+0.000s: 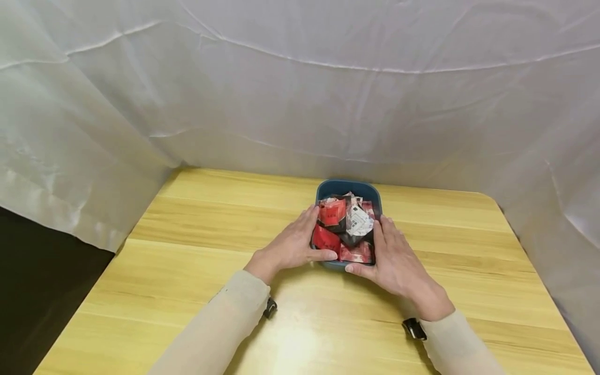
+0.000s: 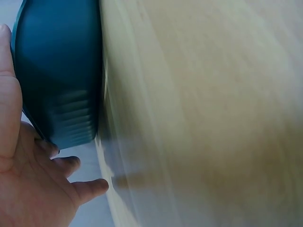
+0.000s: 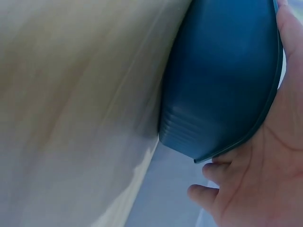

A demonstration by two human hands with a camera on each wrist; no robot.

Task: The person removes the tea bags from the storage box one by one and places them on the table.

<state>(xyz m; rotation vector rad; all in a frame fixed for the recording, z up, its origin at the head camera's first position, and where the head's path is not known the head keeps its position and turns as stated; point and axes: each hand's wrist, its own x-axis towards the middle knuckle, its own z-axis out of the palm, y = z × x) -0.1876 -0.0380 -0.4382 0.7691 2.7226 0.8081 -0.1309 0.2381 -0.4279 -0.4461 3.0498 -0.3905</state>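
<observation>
A dark blue plastic box [image 1: 349, 186] holds several small sachets, among them a red and black one [image 1: 333, 213], a plain red one [image 1: 326, 239] and a white one [image 1: 360, 221]. Against its left side rests my left hand [image 1: 292, 244], the thumb lying at the front rim. My right hand [image 1: 400, 263] touches the right side likewise, thumb at the front corner. The fingers of both hands look fairly straight. In the left wrist view the box wall [image 2: 59, 61] meets the tabletop, and the lower fingers [image 2: 90, 190] stand off it. Some fingertips are hidden behind the box.
The box is near the back edge of a light wooden table [image 1: 187, 281]. Pale fabric [image 1: 290, 94] hangs behind the table and along both sides. A dark area [image 1: 42, 291] lies beyond the left edge. Each wrist wears a black strap [image 1: 414, 329].
</observation>
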